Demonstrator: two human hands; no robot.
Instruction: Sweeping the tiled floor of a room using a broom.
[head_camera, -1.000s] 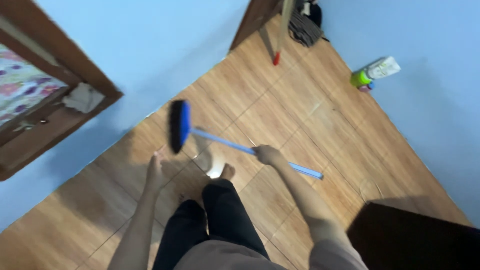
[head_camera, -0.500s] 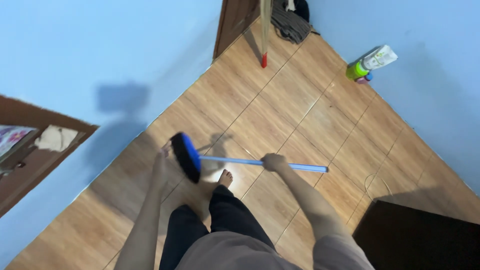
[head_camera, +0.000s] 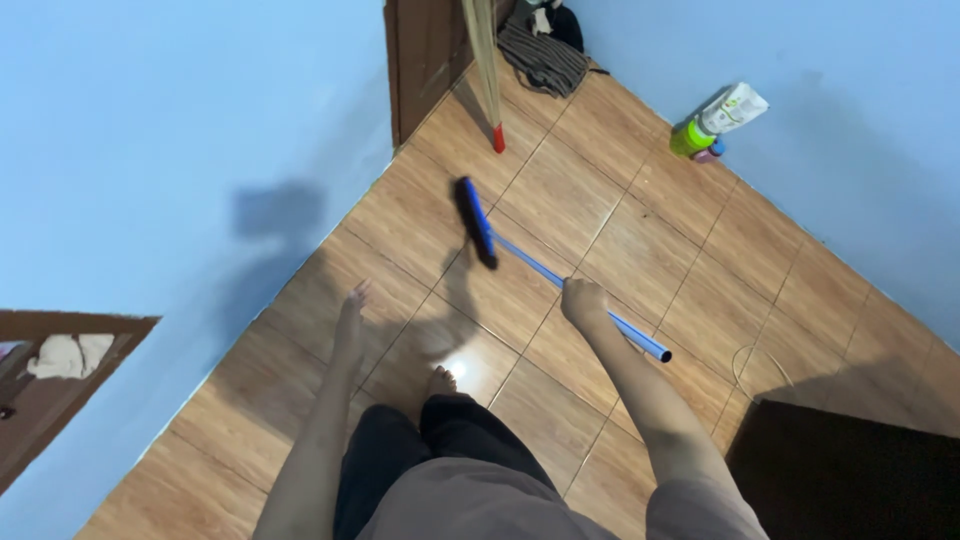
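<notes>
While the right hand (head_camera: 584, 299) wraps closed around the blue plastic broom handle (head_camera: 575, 296), the black-bristled blue broom head (head_camera: 476, 222) sits out at 11 o'clock from it on the brown wood-look tiled floor (head_camera: 640, 250). Left hand (head_camera: 351, 304) hangs free, fingers extended, holding nothing. Straw broom with red tip (head_camera: 489, 75) leans at 12 o'clock; green-capped white bottle (head_camera: 718, 118) at 1 o'clock by the blue wall (head_camera: 850, 130).

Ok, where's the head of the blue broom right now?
In the head view, the broom head sits upper centre over the wood-look floor, just below the red-tipped stick by the brown door.
</notes>
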